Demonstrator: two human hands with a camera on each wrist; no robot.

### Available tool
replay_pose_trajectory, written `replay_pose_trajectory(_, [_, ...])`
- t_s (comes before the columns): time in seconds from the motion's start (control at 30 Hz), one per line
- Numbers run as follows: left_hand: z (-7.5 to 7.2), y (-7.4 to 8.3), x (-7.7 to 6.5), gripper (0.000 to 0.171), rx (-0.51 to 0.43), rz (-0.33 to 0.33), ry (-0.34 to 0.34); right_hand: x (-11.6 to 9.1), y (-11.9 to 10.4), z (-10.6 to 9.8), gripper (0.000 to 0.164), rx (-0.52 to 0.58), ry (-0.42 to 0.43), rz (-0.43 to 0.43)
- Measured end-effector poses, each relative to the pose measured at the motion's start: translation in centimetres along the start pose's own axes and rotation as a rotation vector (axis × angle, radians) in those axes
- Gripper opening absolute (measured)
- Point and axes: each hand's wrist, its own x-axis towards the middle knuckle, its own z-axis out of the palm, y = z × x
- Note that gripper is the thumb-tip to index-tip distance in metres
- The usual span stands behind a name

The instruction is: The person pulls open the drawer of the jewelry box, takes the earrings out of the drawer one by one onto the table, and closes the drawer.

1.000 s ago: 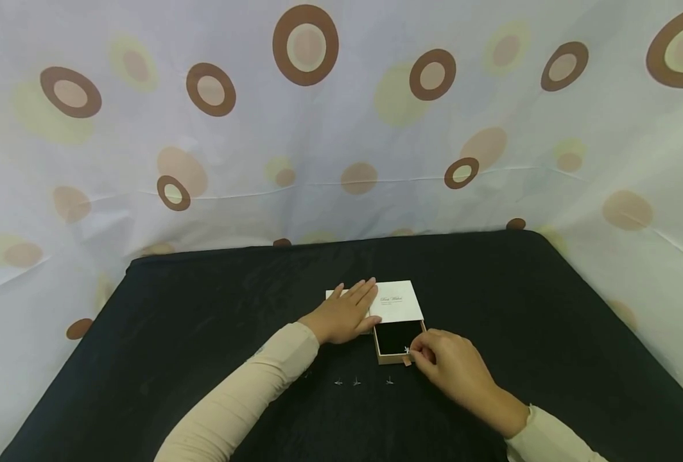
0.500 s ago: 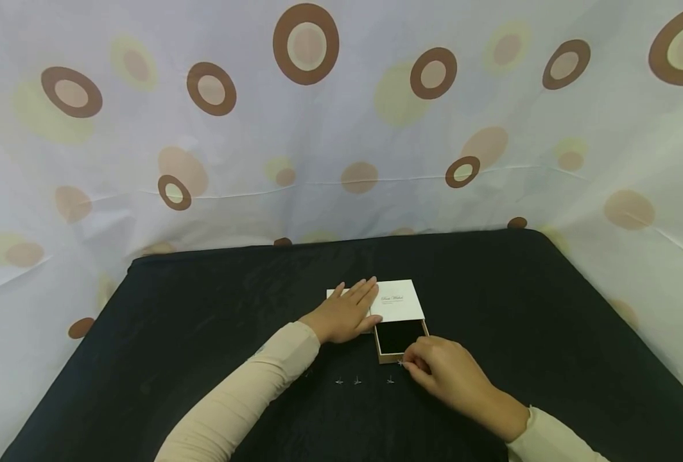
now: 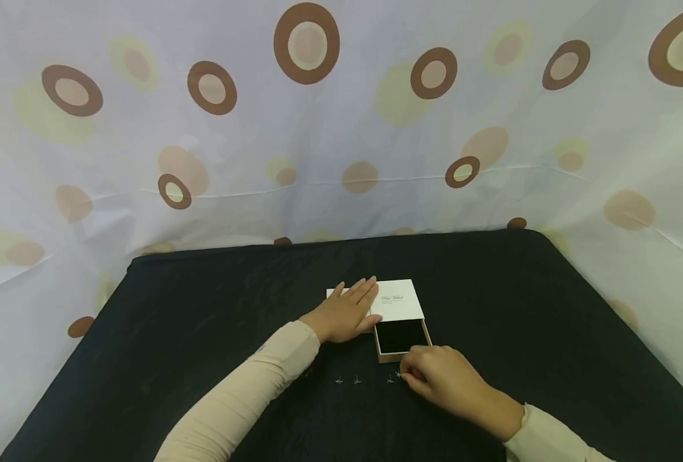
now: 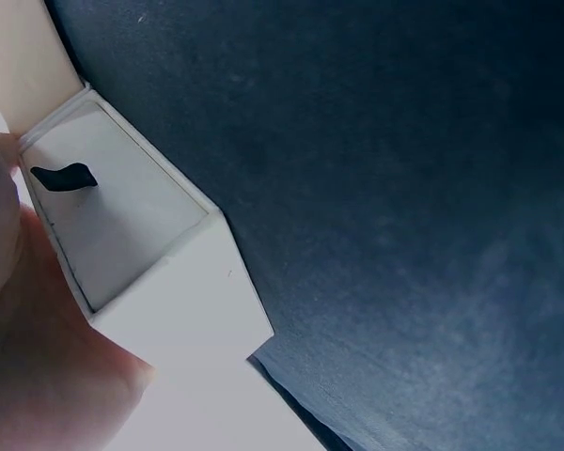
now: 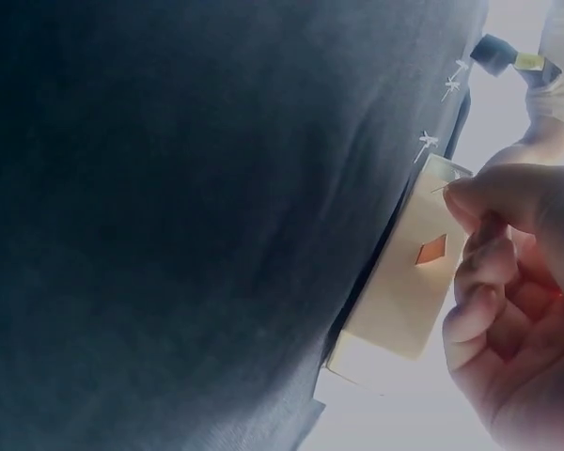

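Observation:
My left hand (image 3: 344,316) lies with straight fingers across a white box (image 4: 188,301), which has a dark ribbon tab (image 4: 64,177) on its end. Its fingertips reach a second white box to the right, whose printed sleeve (image 3: 398,303) leaves a drawer (image 3: 389,359) with a black inside pulled out toward me. My right hand (image 3: 448,382), just in front of the drawer, pinches a small silvery star-shaped piece (image 3: 398,374), apparently a stud earring, between thumb and forefinger. The other right fingers are curled. An orange ribbon tab (image 5: 432,250) hangs from the drawer front.
Several similar silvery pieces lie in a row on the black cloth (image 3: 232,282) before the boxes, one (image 3: 390,380) close to my right fingertips and another (image 3: 357,380) farther left. A patterned curtain (image 3: 318,141) stands behind the table.
My right hand has moved from over the drawer's front right corner toward me, down to the cloth beside the row, carrying the silvery piece. The left hand stays put.

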Motion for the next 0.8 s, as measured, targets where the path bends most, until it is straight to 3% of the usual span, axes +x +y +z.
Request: replay_pose_trajectory(0.8, [0.07, -0.1, 0.0, 0.067, -0.006, 0.004, 0.006, 0.2, 0.45, 0.05, 0.013, -0.001, -0.077, -0.037])
